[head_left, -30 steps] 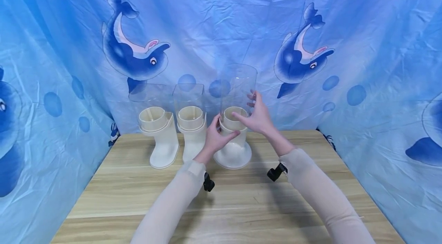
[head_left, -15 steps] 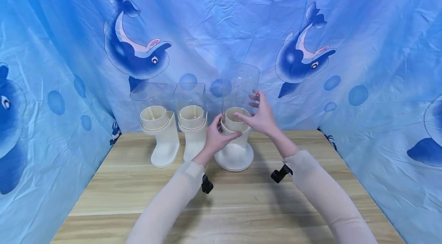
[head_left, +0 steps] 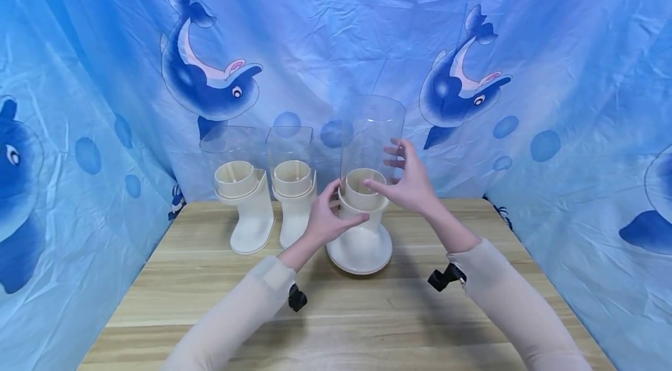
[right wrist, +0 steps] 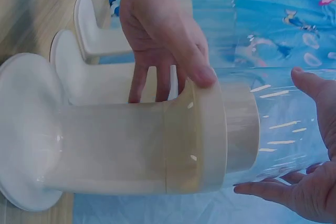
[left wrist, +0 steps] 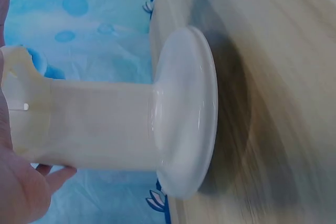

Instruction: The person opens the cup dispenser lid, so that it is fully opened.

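Note:
A tall dispenser has a white stand (head_left: 361, 245) with a round foot, a cream collar (right wrist: 181, 150) and a clear cylinder (head_left: 371, 132) on top. My left hand (head_left: 325, 216) grips the collar from the left, thumb in front and fingers behind. From the right, my right hand (head_left: 409, 181) holds the lower part of the clear cylinder, thumb across the front and fingers spread round the far side. In the left wrist view the foot (left wrist: 186, 114) stands close over the table, with a dark shadow beside its underside. The dispenser is upright.
Two similar dispensers stand in a row to the left, one at the far left (head_left: 252, 225) and one in the middle (head_left: 296, 219). Both have white stands and clear tops. A blue dolphin-print curtain (head_left: 336, 38) hangs behind the wooden table (head_left: 336, 324).
Both hands have moved the right-hand dispenser slightly toward me and to the right, away from the middle one. The other two dispensers stay put.

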Motion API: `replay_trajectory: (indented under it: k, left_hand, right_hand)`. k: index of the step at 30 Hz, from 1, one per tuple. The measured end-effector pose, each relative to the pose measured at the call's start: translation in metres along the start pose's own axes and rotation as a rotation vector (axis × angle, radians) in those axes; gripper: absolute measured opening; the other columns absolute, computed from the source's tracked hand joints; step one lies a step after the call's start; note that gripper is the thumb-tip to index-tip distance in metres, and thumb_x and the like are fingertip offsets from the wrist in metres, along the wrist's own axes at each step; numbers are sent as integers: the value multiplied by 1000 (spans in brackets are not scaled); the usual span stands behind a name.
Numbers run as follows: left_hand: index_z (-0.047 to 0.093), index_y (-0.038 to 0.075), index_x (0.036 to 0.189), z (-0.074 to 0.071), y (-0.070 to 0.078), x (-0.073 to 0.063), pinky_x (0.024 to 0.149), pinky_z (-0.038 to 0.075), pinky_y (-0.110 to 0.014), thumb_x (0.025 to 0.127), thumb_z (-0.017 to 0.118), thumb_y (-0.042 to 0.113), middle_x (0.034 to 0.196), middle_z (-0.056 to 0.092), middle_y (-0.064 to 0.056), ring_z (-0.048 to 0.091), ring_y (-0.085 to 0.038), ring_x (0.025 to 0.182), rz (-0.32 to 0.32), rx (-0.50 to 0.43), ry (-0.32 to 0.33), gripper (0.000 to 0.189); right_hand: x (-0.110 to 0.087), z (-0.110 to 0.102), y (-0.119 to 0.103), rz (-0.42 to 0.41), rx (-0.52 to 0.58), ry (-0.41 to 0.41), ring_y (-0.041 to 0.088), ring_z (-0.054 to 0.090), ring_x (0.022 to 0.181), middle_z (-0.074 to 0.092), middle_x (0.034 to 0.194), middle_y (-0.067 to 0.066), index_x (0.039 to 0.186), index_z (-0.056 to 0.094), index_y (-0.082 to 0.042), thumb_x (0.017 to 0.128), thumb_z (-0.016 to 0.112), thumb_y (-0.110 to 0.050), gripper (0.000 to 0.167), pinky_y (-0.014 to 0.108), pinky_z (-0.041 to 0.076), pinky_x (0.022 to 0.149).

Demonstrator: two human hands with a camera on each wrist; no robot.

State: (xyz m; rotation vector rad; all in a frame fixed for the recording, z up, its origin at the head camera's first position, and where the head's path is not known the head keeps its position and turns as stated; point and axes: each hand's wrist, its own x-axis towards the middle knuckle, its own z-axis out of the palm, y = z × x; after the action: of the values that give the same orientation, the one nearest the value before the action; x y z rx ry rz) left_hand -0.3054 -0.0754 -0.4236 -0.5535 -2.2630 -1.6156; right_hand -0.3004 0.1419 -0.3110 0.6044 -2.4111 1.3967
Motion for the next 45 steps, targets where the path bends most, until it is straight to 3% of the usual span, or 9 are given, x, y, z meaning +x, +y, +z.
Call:
replay_trajectory:
  k: [9,27,41,45]
  left_hand:
    - [47,14,158,-16,19,-22,103,62,-39,79,95,18,148,61,-10,63,-30,133,41,-73,-89,93]
    - [54,9,154,-24,41,-69,95,65,-35,77,97,14,144,66,-13,67,-35,129,101,-118,-115,88]
    - [59,14,149,-27,46,-99,94,65,-35,75,98,17,143,67,-7,67,-30,128,38,-137,-113,84]
    - [60,13,147,-27,44,-104,93,65,-31,73,99,15,141,68,-8,67,-29,126,35,-139,-106,84]
  right_hand:
    - [-25,-14,-19,-30,-32,-14,36,64,133,56,155,10,158,32,-16,78,96,-37,105,60,62,97]
    - [-69,-23,-40,-46,-74,-32,29,70,126,61,145,5,150,37,-17,71,101,-34,104,53,66,88]
    - [-94,-15,-46,-82,-56,-61,22,68,108,61,142,4,148,37,-16,68,103,-29,105,43,68,86]
    - [-99,-13,-45,-92,-71,-63,20,65,111,60,141,2,148,37,-14,67,103,-30,106,41,68,84]
